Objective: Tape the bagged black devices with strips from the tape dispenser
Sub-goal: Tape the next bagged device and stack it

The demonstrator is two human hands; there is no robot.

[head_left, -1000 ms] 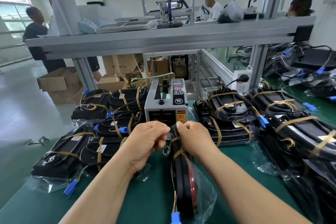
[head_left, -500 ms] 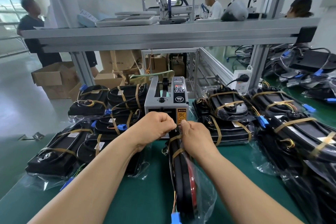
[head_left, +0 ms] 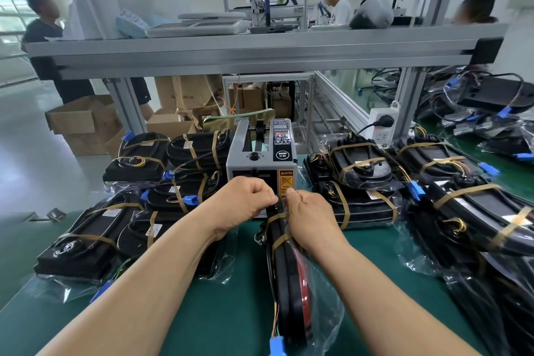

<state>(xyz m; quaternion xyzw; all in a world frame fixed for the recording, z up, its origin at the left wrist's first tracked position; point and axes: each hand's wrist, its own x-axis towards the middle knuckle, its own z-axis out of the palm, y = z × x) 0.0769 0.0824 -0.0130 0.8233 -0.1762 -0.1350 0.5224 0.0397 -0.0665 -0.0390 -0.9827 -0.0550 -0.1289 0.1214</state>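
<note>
A bagged black device (head_left: 289,283) stands on edge on the green table, running away from me, with two brown tape strips round its far end and a blue connector at its near end. My left hand (head_left: 245,205) pinches at the far tip of the device, just in front of the outlet of the grey tape dispenser (head_left: 261,162). My right hand (head_left: 310,217) grips the device's far end from the right, thumb against the bag. Whether a new strip sits between my fingers is hidden.
Taped bagged devices are stacked on the left (head_left: 138,199) and on the right (head_left: 367,179), with more along the right edge (head_left: 476,211). An aluminium shelf frame (head_left: 260,49) crosses overhead. Cardboard boxes (head_left: 83,121) and people stand beyond the table.
Both hands have shifted slightly further away, toward the dispenser's outlet, still together at the far tip of the device. The device stays on edge.
</note>
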